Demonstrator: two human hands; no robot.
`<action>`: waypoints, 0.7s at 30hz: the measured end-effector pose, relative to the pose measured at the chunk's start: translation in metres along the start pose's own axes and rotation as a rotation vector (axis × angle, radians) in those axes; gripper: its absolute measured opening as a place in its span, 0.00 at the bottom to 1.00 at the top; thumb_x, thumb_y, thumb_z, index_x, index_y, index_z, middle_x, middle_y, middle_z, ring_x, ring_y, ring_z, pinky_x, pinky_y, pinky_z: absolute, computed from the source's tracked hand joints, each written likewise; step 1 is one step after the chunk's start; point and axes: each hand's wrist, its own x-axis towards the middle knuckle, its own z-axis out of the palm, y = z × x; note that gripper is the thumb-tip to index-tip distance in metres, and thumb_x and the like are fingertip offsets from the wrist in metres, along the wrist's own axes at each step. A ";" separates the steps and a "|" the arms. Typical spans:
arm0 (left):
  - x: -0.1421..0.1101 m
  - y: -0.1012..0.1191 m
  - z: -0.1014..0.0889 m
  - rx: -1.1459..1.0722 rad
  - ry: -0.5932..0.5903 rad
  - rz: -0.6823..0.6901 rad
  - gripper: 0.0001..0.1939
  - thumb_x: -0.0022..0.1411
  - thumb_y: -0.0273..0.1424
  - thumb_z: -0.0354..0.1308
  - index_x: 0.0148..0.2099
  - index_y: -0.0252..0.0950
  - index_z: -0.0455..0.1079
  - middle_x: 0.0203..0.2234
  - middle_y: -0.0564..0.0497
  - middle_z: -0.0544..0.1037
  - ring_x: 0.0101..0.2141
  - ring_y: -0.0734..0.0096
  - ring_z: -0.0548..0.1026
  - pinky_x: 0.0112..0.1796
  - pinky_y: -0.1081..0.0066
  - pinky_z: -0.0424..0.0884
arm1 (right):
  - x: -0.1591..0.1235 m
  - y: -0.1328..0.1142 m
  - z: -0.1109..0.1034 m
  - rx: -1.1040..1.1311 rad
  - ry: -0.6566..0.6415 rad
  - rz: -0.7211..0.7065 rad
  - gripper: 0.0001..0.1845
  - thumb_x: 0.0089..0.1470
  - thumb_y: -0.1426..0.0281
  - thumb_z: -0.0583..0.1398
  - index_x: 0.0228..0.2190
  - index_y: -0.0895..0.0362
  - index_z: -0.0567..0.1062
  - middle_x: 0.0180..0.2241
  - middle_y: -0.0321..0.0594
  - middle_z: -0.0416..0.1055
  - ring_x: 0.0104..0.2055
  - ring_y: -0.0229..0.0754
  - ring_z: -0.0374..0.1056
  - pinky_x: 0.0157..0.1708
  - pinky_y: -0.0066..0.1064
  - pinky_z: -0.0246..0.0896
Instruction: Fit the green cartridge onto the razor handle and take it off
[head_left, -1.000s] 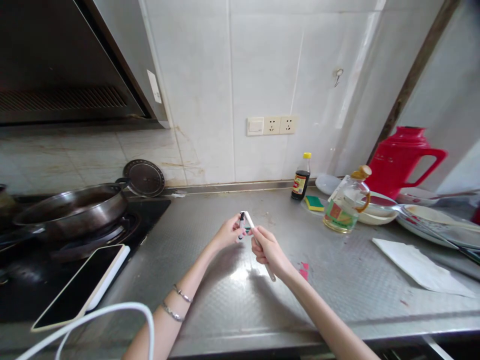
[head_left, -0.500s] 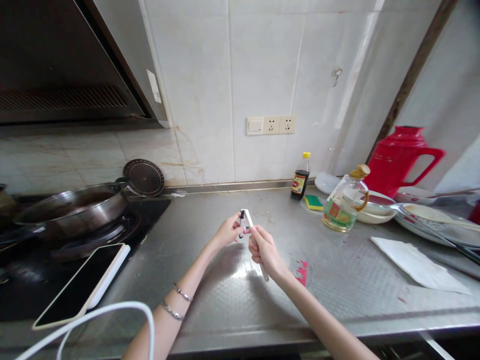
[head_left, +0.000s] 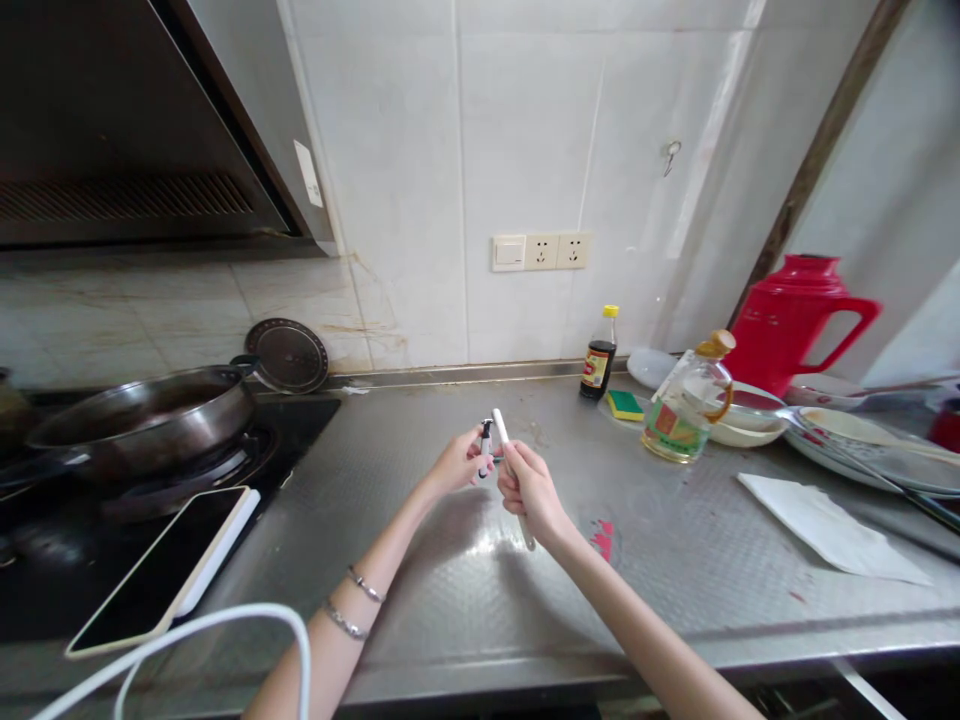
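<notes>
Above the middle of the metal counter, my left hand pinches a short, upright black-and-grey piece; its kind is too small to make out. Close beside it on the right, my right hand is wrapped round a slim white stick-like handle. The handle's top end sticks up past the fingers and leans left, while its lower end shows under the fist. A narrow gap separates the handle's top from the black-and-grey piece.
A phone and white cable are at front left, beside a pan on the stove. Toward the right are a soy sauce bottle, a sponge, an oil bottle, a red thermos, dishes and a napkin.
The white handle's top, earlier against the top of the black-and-grey piece, has risen slightly and come apart from it. My left hand has hardly moved.
</notes>
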 end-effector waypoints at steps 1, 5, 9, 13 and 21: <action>0.000 0.000 0.001 0.003 -0.006 0.000 0.21 0.52 0.30 0.54 0.49 0.33 0.61 0.23 0.52 0.72 0.23 0.74 0.72 0.17 0.80 0.66 | 0.001 -0.001 0.000 0.010 0.002 0.001 0.21 0.44 0.50 0.58 0.28 0.55 0.62 0.13 0.22 0.47 0.12 0.25 0.36 0.10 0.18 0.27; 0.000 0.000 0.003 0.010 0.012 -0.009 0.21 0.52 0.30 0.55 0.50 0.34 0.60 0.23 0.54 0.71 0.22 0.76 0.71 0.17 0.81 0.66 | -0.001 0.003 0.001 0.029 0.015 0.020 0.22 0.44 0.50 0.58 0.26 0.55 0.60 0.14 0.22 0.48 0.13 0.25 0.36 0.11 0.18 0.27; 0.000 -0.002 0.001 -0.011 0.007 -0.015 0.21 0.52 0.30 0.55 0.49 0.34 0.60 0.22 0.55 0.71 0.21 0.76 0.71 0.17 0.81 0.66 | -0.005 0.007 0.001 0.025 0.010 0.026 0.22 0.44 0.50 0.58 0.28 0.55 0.62 0.14 0.22 0.48 0.13 0.25 0.36 0.11 0.18 0.28; 0.000 -0.001 0.001 -0.009 -0.032 -0.003 0.21 0.53 0.31 0.54 0.50 0.34 0.60 0.24 0.53 0.72 0.22 0.76 0.71 0.18 0.80 0.67 | -0.002 0.003 -0.001 0.038 0.020 0.003 0.22 0.44 0.50 0.58 0.28 0.55 0.62 0.14 0.22 0.48 0.13 0.25 0.36 0.11 0.18 0.27; 0.001 -0.005 0.003 -0.004 -0.007 -0.010 0.22 0.52 0.32 0.55 0.50 0.35 0.60 0.21 0.54 0.71 0.22 0.75 0.72 0.17 0.80 0.67 | -0.006 0.009 -0.001 0.022 0.025 0.018 0.21 0.45 0.50 0.57 0.27 0.55 0.61 0.14 0.23 0.48 0.12 0.25 0.37 0.10 0.18 0.28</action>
